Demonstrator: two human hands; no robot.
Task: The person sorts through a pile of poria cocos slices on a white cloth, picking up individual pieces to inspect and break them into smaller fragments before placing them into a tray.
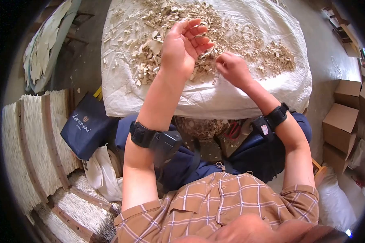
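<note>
Dry beige and brown flakes and chips (280, 56) lie scattered in a broad heap on a white cloth (125, 97) that covers the table. Above the middle of the heap, my left hand (184, 46) is raised with its palm turned to the right; its fingers are loosely curved and apart, and nothing shows in them. My right hand (234, 69) is just to its right, low over the near side of the heap. Its fingers are closed together, and whatever they may hold is hidden. A gap separates the two hands.
Below the table's near edge, between my knees, is a container of similar flakes (200, 127). A navy bag (85, 125) and stacked racks of pale material (40, 141) stand at left. Cardboard boxes (340, 123) and a white sack (336, 200) are on the right.
</note>
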